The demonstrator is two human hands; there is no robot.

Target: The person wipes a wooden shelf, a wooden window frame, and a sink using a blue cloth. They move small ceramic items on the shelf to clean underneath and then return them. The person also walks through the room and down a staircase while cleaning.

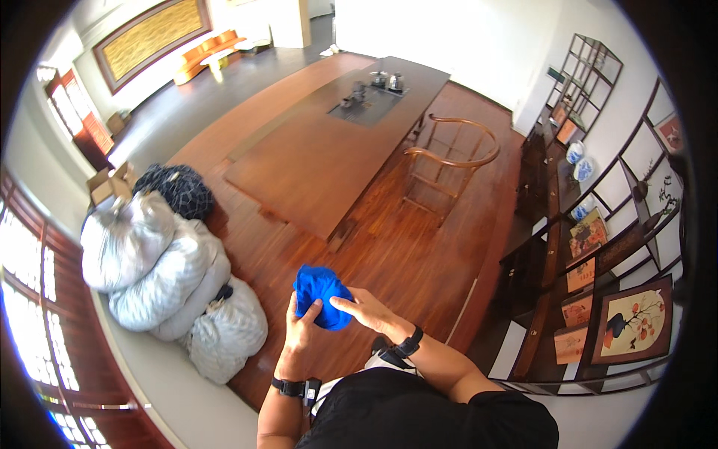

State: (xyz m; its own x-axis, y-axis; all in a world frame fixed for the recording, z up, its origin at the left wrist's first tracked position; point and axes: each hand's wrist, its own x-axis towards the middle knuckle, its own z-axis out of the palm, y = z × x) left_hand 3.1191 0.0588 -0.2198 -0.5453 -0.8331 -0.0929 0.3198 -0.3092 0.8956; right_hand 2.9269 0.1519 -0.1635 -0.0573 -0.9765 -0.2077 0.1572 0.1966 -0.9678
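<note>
Between my two hands is a bundled blue cloth (322, 292), held out in front of my body above the wooden floor (314, 359). My left hand (303, 320) grips its left and lower edge, the thumb lying on top of the fabric. On the right side my right hand (367, 308) pinches the cloth, thumb on its upper face and the fingers partly hidden beneath. What the cloth is exactly, folded as it is, I cannot tell. Each wrist wears a black strap; the left one (294, 387) carries a small device.
A long wooden table (303, 163) with a tea set (387, 81) stands ahead, a round-backed wooden armchair (449, 163) at its right. Stuffed white sacks (168, 269), a dark bundle (176, 191) and a cardboard box (109, 185) crowd the left. Dark shelving (552, 252) lines the right wall.
</note>
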